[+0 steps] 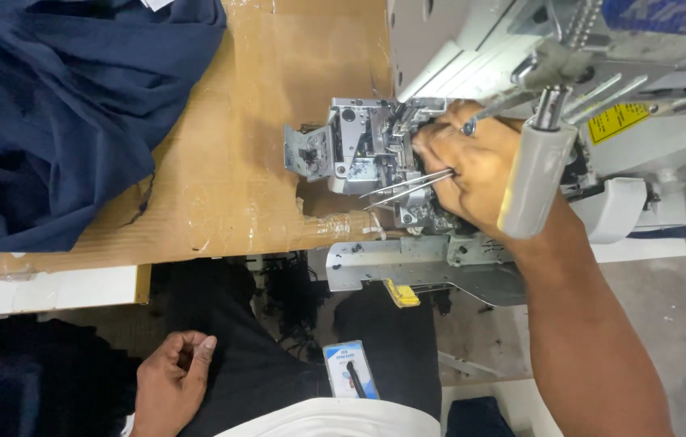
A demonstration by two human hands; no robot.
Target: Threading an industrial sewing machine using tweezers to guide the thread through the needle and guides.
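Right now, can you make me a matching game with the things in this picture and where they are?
Things:
1. tweezers
2. dark blue cloth
3. small blue packet
4. left hand

Places:
A. heaped at the left on the cardboard-covered table
B. on the person's lap
C. in the right hand at the sewing machine
D. low down beside the lap, holding nothing

Pairs: 1-C, 2-A, 3-B, 4-D

Worktop brown cardboard, covered with shiny clear tape, creased at near edge. Dark blue cloth heaped on left part, spilling over far-left corner. Grey-white sewing machine stands at right, open metal mechanism facing left. White strip runs below near-left edge.
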